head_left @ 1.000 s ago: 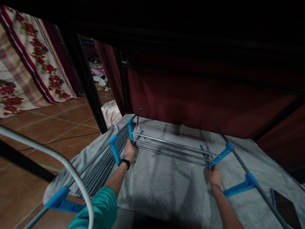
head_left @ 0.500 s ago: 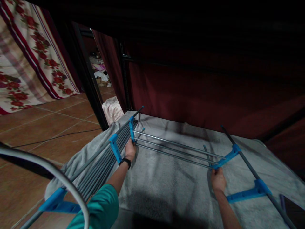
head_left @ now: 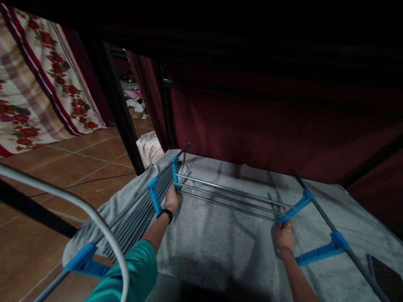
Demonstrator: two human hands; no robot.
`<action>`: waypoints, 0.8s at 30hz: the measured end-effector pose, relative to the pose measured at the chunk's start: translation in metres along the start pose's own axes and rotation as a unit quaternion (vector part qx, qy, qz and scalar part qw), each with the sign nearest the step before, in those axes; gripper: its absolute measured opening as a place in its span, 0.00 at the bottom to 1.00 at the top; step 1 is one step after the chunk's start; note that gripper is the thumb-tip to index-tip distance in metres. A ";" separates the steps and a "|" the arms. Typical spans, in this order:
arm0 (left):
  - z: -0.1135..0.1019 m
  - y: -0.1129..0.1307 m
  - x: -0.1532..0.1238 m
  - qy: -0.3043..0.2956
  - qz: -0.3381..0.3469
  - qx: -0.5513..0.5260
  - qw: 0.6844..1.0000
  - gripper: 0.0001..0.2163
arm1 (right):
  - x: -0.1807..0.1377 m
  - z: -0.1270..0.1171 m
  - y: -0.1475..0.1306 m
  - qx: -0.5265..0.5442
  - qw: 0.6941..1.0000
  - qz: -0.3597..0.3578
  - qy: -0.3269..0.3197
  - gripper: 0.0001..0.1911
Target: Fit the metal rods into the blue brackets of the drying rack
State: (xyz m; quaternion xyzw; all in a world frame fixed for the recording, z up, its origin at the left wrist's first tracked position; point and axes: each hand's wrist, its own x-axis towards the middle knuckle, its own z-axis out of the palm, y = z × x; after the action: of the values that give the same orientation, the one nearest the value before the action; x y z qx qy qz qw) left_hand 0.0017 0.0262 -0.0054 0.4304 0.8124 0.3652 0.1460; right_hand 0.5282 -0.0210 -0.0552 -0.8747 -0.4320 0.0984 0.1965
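Note:
Three grey metal rods [head_left: 220, 190] of what looks like a clothes drying rack span between two blue plastic brackets. My left hand [head_left: 171, 199] is closed on the lower end of the left bracket [head_left: 175, 170]. At the other side, my right hand [head_left: 286, 237] grips the near end of the right bracket [head_left: 297, 206], fingers partly hidden under it. Each bracket sits on a long grey side tube. Further blue brackets [head_left: 324, 251] branch from these tubes, one of them [head_left: 154, 195] just left of my left wrist. Several grey rods [head_left: 135, 228] lie side by side left of my left arm.
The rack is on a grey blanket [head_left: 217, 243] inside a black bed frame [head_left: 121, 113]. A dark red curtain [head_left: 239, 126] hangs behind. A curved grey tube [head_left: 85, 204] crosses the left foreground. At the lower right lies a dark flat object [head_left: 385, 277].
The view has shifted slightly, so the left foreground sits a little differently. Both hands keep their hold on the brackets; the right side of the rack appears slightly further left.

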 end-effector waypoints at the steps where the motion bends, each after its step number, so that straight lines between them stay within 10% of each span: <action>1: -0.003 0.002 -0.001 -0.001 0.003 -0.011 1.000 0.19 | -0.001 -0.001 -0.001 0.010 1.000 0.005 -0.009 0.25; 10: -0.009 0.029 -0.090 0.001 0.080 -0.106 0.991 0.21 | -0.064 0.038 -0.003 0.109 0.968 -0.167 0.149 0.39; 15: -0.030 0.121 -0.127 -0.044 0.286 -0.172 0.941 0.17 | -0.107 0.059 0.005 0.049 0.966 -0.230 0.107 0.28; 20: -0.098 0.263 -0.085 0.037 0.388 -0.177 0.904 0.15 | -0.114 0.050 0.000 0.008 0.963 -0.241 0.119 0.25; 24: -0.162 0.306 -0.016 0.046 0.397 -0.062 0.915 0.13 | -0.114 0.047 -0.003 -0.002 0.964 -0.239 0.117 0.24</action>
State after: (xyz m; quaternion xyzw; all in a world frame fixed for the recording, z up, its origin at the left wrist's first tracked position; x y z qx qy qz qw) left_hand 0.1034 0.0486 0.3250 0.6902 0.5567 0.4617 -0.0221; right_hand 0.4406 -0.0980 -0.0961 -0.7520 -0.6027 -0.0552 0.2612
